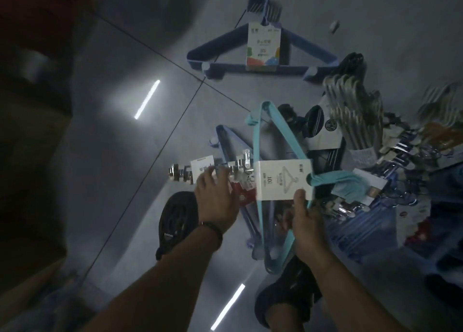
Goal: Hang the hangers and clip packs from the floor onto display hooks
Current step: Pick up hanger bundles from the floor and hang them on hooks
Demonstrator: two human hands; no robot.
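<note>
Fingers of right hand pinch teal hanger pack, hook pointing right; left hand lies spread over clip pack.

Three packs of plastic hangers: one teal hanger pack, one dark blue hanger pack well beyond it, one lavender hanger pack under its left edge. One chrome clip pack just left of it. One bundle of silver wire hangers and one black-and-white pack to its right; past those, a blurred heap, uncountable. Two hands at its near edge: left hand, right hand. Two black shoes below it: one shoe lower left, second shoe underneath.
</note>
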